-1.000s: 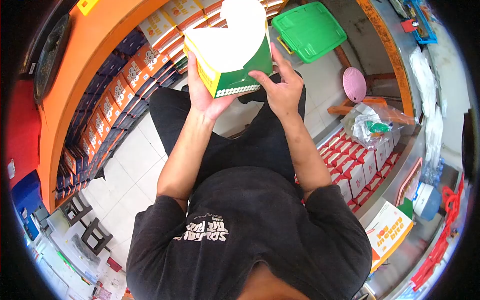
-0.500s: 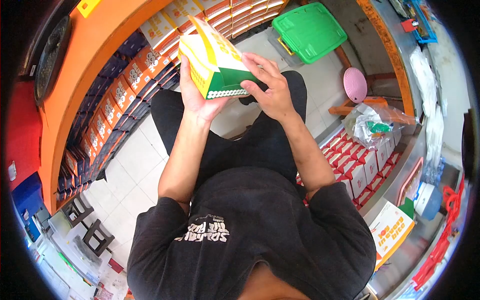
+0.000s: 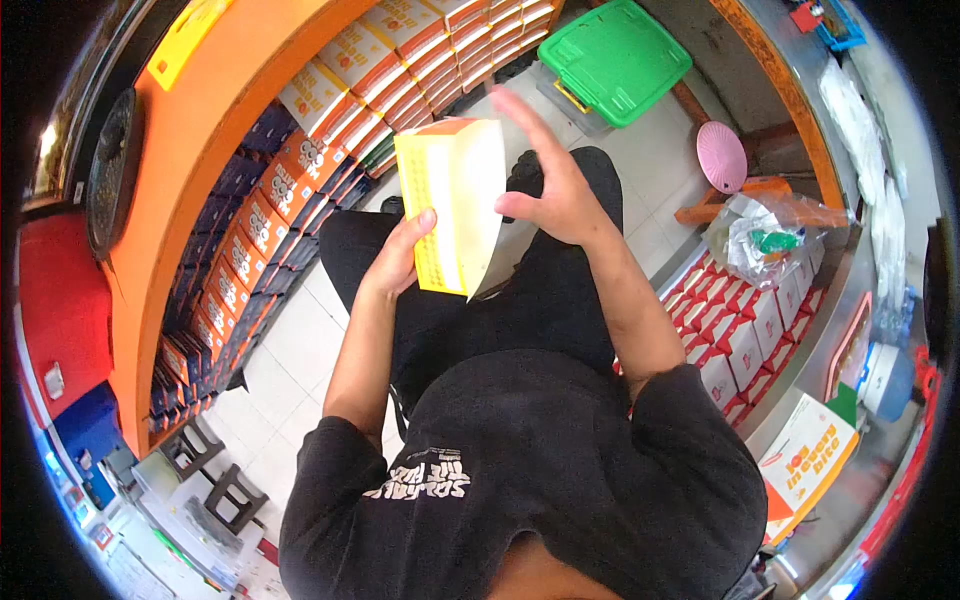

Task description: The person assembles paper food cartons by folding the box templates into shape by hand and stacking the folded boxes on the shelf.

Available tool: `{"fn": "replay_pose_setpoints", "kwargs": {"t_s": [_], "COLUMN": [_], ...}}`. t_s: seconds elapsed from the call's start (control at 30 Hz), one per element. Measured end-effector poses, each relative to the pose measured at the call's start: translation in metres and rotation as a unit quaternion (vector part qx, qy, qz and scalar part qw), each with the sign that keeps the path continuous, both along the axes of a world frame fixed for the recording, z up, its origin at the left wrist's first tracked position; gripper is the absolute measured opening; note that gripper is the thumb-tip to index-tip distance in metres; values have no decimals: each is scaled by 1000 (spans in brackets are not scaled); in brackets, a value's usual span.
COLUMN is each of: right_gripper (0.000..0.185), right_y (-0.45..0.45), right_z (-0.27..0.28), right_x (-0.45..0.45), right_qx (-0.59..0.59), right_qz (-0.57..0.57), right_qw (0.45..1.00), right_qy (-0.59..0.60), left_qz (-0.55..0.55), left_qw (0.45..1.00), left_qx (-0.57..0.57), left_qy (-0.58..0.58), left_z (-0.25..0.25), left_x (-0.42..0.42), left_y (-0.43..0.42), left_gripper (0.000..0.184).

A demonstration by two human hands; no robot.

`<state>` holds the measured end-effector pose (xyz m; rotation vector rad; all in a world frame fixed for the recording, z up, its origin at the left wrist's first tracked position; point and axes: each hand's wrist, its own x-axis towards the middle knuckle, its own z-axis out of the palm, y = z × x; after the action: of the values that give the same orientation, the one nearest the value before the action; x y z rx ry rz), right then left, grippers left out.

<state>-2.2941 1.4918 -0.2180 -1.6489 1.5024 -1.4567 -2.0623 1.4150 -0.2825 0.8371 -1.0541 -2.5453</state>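
A cardboard food box, yellow and white with an orange-red far edge, is tilted upright above my lap in the head view. My left hand is closed around its lower left side, the thumb lying on the yellow panel. The fingers behind the box are hidden. Beside the box's right edge, my right hand is open, with index finger stretched upward and thumb apart. The thumb tip is close to the white flap; whether it touches I cannot tell.
Stacked printed boxes fill the orange shelf on the left. A green-lidded bin stands at the back. On the right are a pink stool, a plastic bag, red-and-white boxes and another printed box.
The box has turned so its yellow and white side faces me, and its green end is out of sight. My right hand has let go and opened; my left hand has moved lower.
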Motion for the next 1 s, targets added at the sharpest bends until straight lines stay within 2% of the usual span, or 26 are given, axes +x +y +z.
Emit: {"fn": "replay_pose_setpoints", "kwargs": {"t_s": [0.07, 0.2, 0.23, 0.3, 0.33, 0.43, 0.53, 0.63, 0.73, 0.83, 0.87, 0.97, 1.0], "right_gripper": [95, 98, 98, 100, 101, 90, 87, 87, 84, 80, 77, 76, 75], "right_y": [3, 5, 6, 11, 13, 21, 22, 24, 28, 37, 38, 36, 37], "right_z": [3, -5, -7, -12, -11, -12, -19, -19, -33, -30, -25, -25, -22], "right_x": [1, 5, 5, 6, 3, 6, 8, 3, 2, 12, 13, 6, 5], "right_qx": [32, -13, -15, -17, -17, 21, 3, -5, 8, 9, 7, -24, -20], "right_qz": [22, 74, 74, 75, 71, 61, 47, 59, 45, 18, 27, 32, 31], "right_qw": [998, 997, 995, 984, 987, 973, 975, 997, 993, 939, 933, 986, 990], "right_qy": [41, -21, -66, -158, -144, -223, -217, -40, -106, -344, -360, -164, -138], "left_qz": [-20, -27, -24, 11, 29, 132, 115, 100, 87, 111, 121, 139, 129], "left_qw": [999, 996, 996, 995, 994, 966, 968, 968, 969, 975, 976, 974, 973], "left_qx": [-45, -78, -84, -96, -101, -193, -187, -205, -206, -156, -133, -133, -150], "left_qy": [-22, -21, -14, 17, 33, 111, 118, 107, 104, 114, 118, 120, 116], "left_z": [-4, -14, -15, -16, -17, 33, 36, 40, 41, 42, 42, 43, 42], "left_x": [7, 17, 17, 14, 12, -28, -32, -37, -41, -42, -42, -45, -45], "left_y": [4, 3, 3, 1, 0, 10, 12, 15, 18, 19, 19, 23, 24], "left_gripper": [77, 82, 82, 84, 85, 84, 80, 75, 73, 72, 72, 72, 71]}}
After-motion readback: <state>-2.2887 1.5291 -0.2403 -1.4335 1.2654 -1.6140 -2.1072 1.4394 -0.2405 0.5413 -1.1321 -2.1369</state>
